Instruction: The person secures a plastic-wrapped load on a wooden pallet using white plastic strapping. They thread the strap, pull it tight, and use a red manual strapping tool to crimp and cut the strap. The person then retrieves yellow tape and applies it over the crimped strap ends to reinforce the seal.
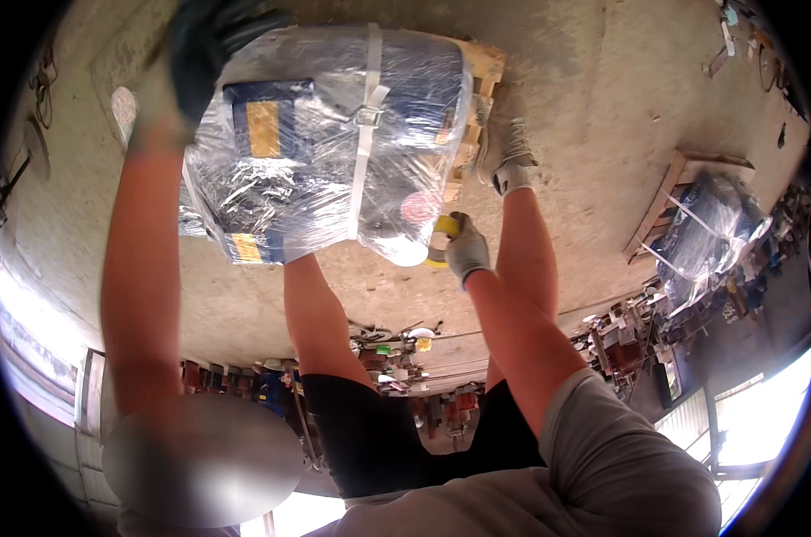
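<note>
We see a wide concrete floor [584, 107] taking up most of the view, with bare room on it to the right of the load and below it, toward the cluttered edge of the workshop. On it sits a large wrapped bundle [334, 143], covered in clear plastic film, with blue and yellow packaging showing through and a white strap [365, 134] with a buckle running across its middle. The bundle rests on a wooden pallet [477, 98], whose slatted edge sticks out at the right side. Well apart, near the right rim, a second wrapped pallet load [700, 224] lies on the floor, with open concrete between the two. Tools and parts [405, 345] crowd the far strip along the wall.

Our left hand [213, 45], in a dark glove, lies on the upper left edge of the bundle; it is blurred, so we cannot tell how its fingers are set. Our right hand [463, 251], in a grey glove, has its fingers wrapped around a small yellow object [443, 234], held just at the lower right edge of the film. One shoe [510, 157] stands beside the pallet.
</note>
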`<state>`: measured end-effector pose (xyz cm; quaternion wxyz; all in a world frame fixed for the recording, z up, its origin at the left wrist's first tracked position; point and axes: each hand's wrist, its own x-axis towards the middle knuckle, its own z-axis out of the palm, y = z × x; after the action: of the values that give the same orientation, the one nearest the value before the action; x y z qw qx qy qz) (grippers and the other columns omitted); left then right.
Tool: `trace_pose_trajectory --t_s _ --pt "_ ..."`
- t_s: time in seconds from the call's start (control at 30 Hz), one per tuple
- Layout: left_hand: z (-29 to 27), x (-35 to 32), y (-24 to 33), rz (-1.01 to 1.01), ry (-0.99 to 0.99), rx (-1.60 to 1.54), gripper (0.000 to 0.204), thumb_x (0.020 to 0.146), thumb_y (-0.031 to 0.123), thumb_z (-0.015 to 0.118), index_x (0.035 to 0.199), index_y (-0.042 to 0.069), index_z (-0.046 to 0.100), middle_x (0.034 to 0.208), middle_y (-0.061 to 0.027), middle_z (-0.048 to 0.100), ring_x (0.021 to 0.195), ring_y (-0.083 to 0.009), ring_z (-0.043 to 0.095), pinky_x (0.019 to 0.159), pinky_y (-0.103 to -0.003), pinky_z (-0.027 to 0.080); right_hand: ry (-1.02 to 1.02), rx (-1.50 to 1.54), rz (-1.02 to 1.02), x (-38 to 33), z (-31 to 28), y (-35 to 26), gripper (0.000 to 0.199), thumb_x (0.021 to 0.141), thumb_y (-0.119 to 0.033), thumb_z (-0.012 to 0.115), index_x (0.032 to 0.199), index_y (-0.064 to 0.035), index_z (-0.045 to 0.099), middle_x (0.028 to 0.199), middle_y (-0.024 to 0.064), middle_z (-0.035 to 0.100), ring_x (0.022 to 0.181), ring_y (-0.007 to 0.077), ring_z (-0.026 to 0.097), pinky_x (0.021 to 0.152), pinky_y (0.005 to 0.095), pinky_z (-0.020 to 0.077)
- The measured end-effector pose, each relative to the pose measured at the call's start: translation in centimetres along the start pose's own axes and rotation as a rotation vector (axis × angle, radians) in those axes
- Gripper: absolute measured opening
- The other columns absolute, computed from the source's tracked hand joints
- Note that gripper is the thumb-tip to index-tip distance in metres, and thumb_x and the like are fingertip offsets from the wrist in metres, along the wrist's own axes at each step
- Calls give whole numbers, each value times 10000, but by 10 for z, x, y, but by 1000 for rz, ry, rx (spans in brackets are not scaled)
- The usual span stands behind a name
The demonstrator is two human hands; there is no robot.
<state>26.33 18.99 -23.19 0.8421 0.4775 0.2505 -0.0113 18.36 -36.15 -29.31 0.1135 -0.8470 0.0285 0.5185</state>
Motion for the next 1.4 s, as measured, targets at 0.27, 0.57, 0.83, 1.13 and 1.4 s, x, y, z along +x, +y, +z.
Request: trace_pose_trajectory --t_s 0.27,0.57,0.83,1.13,1.4 --pt "98 -285 -46 -316 480 114 742 1030 547 581 1349 -123 582 1072 -206 746 843 -255 737 766 -348 563 -154 -55 10 -56 71 9 415 939 -122 575 1349 -70 599 1101 188 766 1069 384 723 899 459 575" --pt "67 -336 -268 -564 -330 772 532 964 292 716 1408 28 591 1305 -189 671 1217 -370 633 1032 -431 512 -230 68 27 -38 200 -53 289 911 -186 663 1140 -24 732 1136 216 747 1091 411 689 939 499 519" --pt "74 -339 -389 -841 605 37 338 898 184 726 1201 38 699 1027 -205 763 974 -350 744 843 -437 583 -402 523 30 -22 196 -79 308 991 -36 597 1296 -70 621 1164 89 704 1050 215 691 857 374 598" --pt "14 -361 -337 -434 1569 -1287 217 982 142 711 1159 25 666 1069 -117 744 1001 -279 735 746 -433 628 -480 793 641 -36 199 -115 419 1045 -465 629 1319 -147 638 1323 129 684 1129 297 677 967 441 550" --pt "-10 -364 -360 -187 1753 -1388 248 1043 233 644 1218 60 669 1067 -74 717 997 -220 712 822 -391 591 -740 429 700 -33 149 -142 609 1037 -407 668 1528 -124 445 1447 168 614 1281 345 602 1036 468 501"
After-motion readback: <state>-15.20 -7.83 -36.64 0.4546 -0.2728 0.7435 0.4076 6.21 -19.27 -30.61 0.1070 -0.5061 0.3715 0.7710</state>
